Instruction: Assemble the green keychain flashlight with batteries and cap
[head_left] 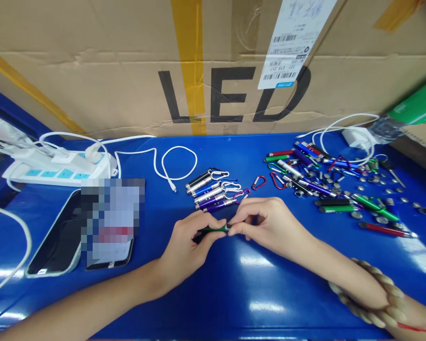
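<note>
On a blue table [234, 293], the left hand [190, 241] and right hand [262, 220] both pinch a small green flashlight [213, 229], fingers closed around it, near a row of flashlights [213, 189].

Cardboard box [128, 85]: large black "LED"; shipping label [291, 42] text unreadable.

A cardboard box [128, 71] printed "LED", bearing a shipping label [291, 42], stands behind the blue bench [234, 293]. At the left lie a white power strip [57, 170], a looped charging cable [177, 163] and two phones [53, 241]. A row of keychain flashlights [213, 189] lies mid-bench. Loose flashlights [335, 208], carabiners [259, 182] and button cells [357, 214] are scattered at the right.
</note>
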Demonstrator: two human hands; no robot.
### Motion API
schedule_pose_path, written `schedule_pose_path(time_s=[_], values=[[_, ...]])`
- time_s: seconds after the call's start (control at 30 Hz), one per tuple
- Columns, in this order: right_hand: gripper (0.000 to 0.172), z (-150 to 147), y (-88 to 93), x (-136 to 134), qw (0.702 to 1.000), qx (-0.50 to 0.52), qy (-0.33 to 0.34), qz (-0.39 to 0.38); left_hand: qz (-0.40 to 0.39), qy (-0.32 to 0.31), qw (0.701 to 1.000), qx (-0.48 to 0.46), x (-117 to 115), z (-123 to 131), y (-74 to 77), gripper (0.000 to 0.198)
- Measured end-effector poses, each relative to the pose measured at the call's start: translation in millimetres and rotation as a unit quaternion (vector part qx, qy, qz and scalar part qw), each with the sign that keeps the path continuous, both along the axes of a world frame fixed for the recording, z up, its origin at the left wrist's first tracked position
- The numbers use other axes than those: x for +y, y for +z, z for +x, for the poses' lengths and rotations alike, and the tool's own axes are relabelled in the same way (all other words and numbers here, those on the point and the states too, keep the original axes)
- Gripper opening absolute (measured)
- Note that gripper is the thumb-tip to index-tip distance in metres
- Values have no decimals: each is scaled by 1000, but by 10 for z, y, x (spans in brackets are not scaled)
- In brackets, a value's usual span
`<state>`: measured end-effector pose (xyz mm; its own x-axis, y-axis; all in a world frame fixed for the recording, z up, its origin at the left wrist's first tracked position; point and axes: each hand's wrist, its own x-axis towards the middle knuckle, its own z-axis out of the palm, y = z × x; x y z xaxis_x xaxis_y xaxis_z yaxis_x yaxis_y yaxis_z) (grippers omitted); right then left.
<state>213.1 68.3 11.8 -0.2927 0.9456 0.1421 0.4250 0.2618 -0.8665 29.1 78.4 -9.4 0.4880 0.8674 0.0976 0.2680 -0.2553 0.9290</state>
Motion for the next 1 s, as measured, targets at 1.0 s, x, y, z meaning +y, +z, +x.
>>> schedule_pose_path(time_s=[1.0], values=[[23,64,-2,-8,990,-96,-24,105,5,26,999,19,1,19,111,13]])
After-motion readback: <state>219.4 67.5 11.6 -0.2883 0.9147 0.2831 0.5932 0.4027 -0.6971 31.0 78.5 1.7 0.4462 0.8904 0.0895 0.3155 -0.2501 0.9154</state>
